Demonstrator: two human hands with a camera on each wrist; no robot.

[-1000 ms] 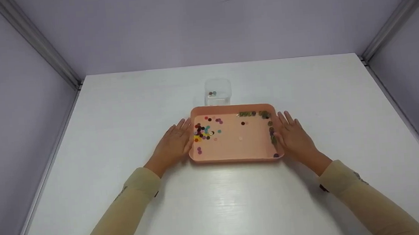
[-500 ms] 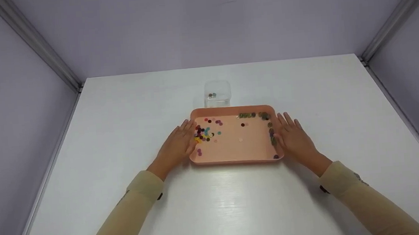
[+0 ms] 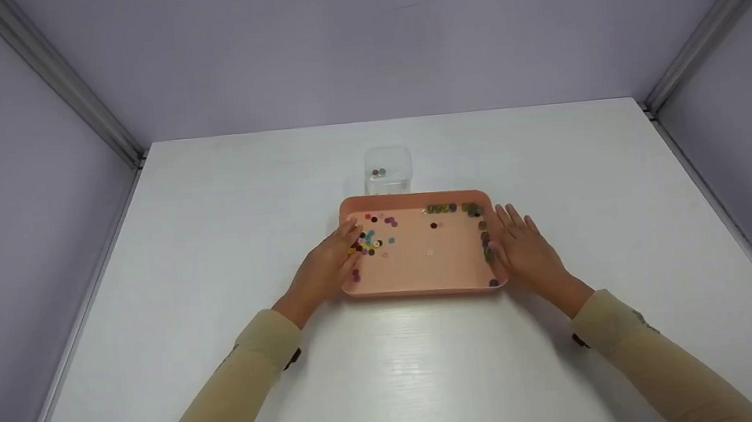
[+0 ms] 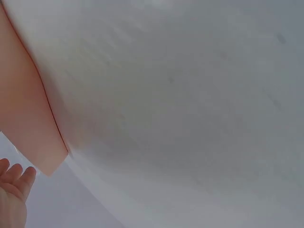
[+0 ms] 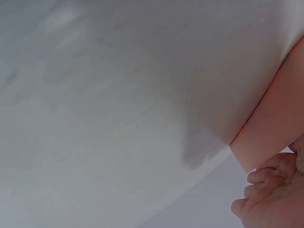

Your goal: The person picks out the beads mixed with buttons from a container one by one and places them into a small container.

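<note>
A pink rectangular tray (image 3: 422, 291) lies mid-table with small coloured buttons (image 3: 370, 238) heaped near its left side. More dull green ones (image 3: 449, 207) line its back and right walls. My left hand (image 3: 326, 265) reaches over the left rim, its straight fingers at the coloured heap; whether they touch it is unclear. Flat on the table against the right rim lies my right hand (image 3: 525, 253), holding nothing. The left wrist view shows the tray's wall (image 4: 23, 109) and my left hand (image 4: 12, 194). The right wrist view shows the tray (image 5: 275, 123) beside my right hand (image 5: 273, 199).
A small clear container (image 3: 387, 170) with a few buttons inside stands just behind the tray's back rim. The white table (image 3: 214, 203) is boxed in by lilac walls at the back and both sides.
My left hand has slid right, from beside the tray's left rim to over it, with fingers now at the coloured buttons. The right hand and tray have hardly moved.
</note>
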